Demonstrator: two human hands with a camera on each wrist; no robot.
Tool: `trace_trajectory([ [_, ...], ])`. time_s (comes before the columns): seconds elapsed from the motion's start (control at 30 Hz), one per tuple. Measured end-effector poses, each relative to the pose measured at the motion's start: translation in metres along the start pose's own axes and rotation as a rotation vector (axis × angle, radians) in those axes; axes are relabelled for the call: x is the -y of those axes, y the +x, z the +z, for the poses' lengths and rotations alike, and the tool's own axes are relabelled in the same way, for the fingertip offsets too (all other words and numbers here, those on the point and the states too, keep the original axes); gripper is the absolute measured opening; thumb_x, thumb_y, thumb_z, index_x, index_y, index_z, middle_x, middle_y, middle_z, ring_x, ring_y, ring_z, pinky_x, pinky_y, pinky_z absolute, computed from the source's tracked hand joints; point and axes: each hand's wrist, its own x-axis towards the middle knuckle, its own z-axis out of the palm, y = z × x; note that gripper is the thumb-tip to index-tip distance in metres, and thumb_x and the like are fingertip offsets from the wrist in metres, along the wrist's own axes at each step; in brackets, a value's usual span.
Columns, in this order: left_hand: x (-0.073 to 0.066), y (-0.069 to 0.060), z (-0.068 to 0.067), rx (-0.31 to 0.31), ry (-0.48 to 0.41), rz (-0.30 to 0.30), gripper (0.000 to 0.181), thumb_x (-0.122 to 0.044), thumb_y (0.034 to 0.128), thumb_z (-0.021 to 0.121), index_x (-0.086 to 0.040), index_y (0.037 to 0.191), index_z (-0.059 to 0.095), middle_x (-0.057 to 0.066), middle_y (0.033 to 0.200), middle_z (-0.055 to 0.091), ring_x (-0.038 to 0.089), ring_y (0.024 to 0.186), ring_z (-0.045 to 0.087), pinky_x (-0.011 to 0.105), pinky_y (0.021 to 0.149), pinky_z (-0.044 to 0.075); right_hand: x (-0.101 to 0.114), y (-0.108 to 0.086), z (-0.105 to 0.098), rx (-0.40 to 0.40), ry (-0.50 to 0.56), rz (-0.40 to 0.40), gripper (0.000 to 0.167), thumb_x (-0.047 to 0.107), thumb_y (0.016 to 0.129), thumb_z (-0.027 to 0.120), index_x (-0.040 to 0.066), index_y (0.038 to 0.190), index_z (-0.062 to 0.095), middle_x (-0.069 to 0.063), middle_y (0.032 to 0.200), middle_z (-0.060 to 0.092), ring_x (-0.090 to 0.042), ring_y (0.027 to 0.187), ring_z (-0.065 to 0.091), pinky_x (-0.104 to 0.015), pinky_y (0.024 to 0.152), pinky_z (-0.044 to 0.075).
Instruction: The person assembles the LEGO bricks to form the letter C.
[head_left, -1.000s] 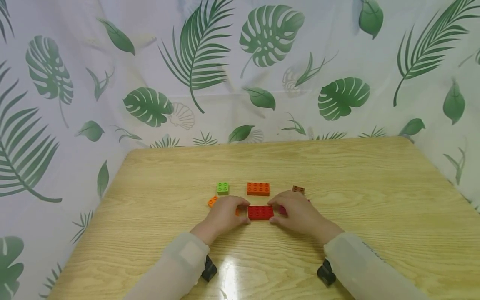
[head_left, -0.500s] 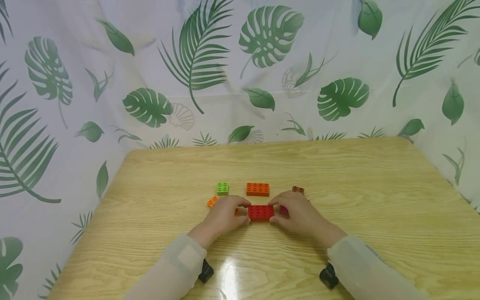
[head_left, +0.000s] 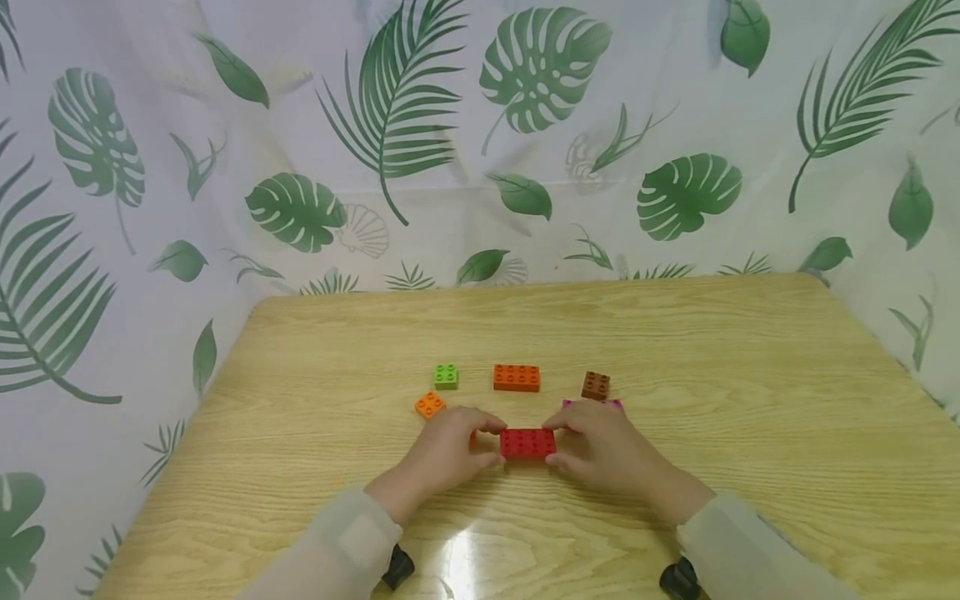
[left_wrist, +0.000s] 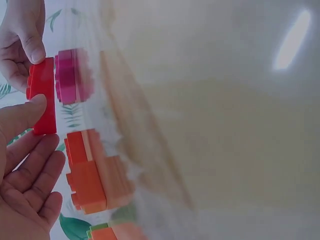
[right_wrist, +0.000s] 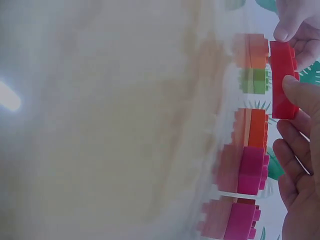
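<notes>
A red toy brick [head_left: 528, 444] with studs on top is held level between both hands. My left hand [head_left: 452, 448] pinches its left end with thumb and fingers, and my right hand [head_left: 602, 447] pinches the right end. Both wrist views show the red brick [left_wrist: 46, 100] raised off the table. Just beyond the left hand sits an orange brick [head_left: 431, 405]; another orange piece [head_left: 473, 439] is mostly hidden behind that hand. Past the right hand lies a magenta brick [head_left: 615, 404], partly covered. In the right wrist view, magenta bricks [right_wrist: 252, 170] stand on the table.
Farther back on the wooden table [head_left: 337, 350] stand a green brick [head_left: 446, 377], a long red-orange brick [head_left: 516, 377] and a brown brick [head_left: 596, 385]. A leaf-patterned cloth [head_left: 442, 208] hangs behind the table. Light glares off the tabletop near the front.
Both hands have drawn the red brick toward the body and slightly right. More of the brown, magenta and orange bricks now shows behind the hands.
</notes>
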Motion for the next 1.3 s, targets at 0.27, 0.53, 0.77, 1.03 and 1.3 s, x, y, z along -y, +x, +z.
trace_trajectory([
  [0.27, -0.001, -0.008, 0.006, 0.049, -0.020, -0.013, 0.034, -0.021, 0.0804, 0.078, -0.011, 0.111, 0.070, -0.002, 0.108, 0.068, 0.015, 0.102, 0.060, 0.033, 0.089, 0.047, 0.006, -0.013, 0.003, 0.058, 0.028, 0.048, 0.034, 0.035, 0.084, 0.073, 0.015, 0.111, 0.067, 0.004, 0.109, 0.065, -0.023, 0.108, 0.057, -0.052, 0.098, 0.037],
  [0.53, -0.003, -0.013, 0.010, 0.067, 0.004, 0.002, 0.033, -0.021, 0.0786, 0.079, -0.008, 0.108, 0.070, -0.001, 0.106, 0.068, 0.016, 0.104, 0.060, 0.033, 0.092, 0.045, 0.007, -0.020, 0.009, 0.070, 0.039, 0.029, 0.036, 0.038, 0.084, 0.072, 0.015, 0.111, 0.067, 0.003, 0.109, 0.066, -0.020, 0.107, 0.059, -0.045, 0.093, 0.044],
  [0.77, -0.003, -0.015, 0.012, 0.071, 0.032, 0.030, 0.033, -0.021, 0.0778, 0.080, -0.007, 0.107, 0.070, 0.001, 0.106, 0.068, 0.017, 0.103, 0.060, 0.033, 0.092, 0.045, 0.006, -0.023, 0.012, 0.054, 0.014, -0.015, 0.034, 0.036, 0.083, 0.074, 0.015, 0.108, 0.067, 0.006, 0.105, 0.066, -0.018, 0.101, 0.058, -0.043, 0.089, 0.045],
  [1.03, -0.003, -0.016, 0.014, 0.052, 0.063, 0.062, 0.033, -0.022, 0.0773, 0.080, -0.007, 0.105, 0.071, 0.001, 0.103, 0.069, 0.016, 0.100, 0.061, 0.032, 0.091, 0.045, 0.007, -0.024, 0.013, 0.060, 0.001, -0.012, 0.034, 0.034, 0.082, 0.075, 0.014, 0.108, 0.068, 0.006, 0.104, 0.066, -0.016, 0.098, 0.058, -0.042, 0.087, 0.046],
  [1.3, -0.002, -0.015, 0.017, 0.039, 0.098, 0.079, 0.033, -0.023, 0.0762, 0.081, -0.008, 0.103, 0.071, 0.000, 0.100, 0.069, 0.015, 0.098, 0.062, 0.031, 0.089, 0.046, 0.005, -0.024, 0.014, 0.057, 0.006, -0.014, 0.034, 0.034, 0.082, 0.075, 0.014, 0.108, 0.067, 0.006, 0.105, 0.065, -0.016, 0.099, 0.058, -0.041, 0.087, 0.046],
])
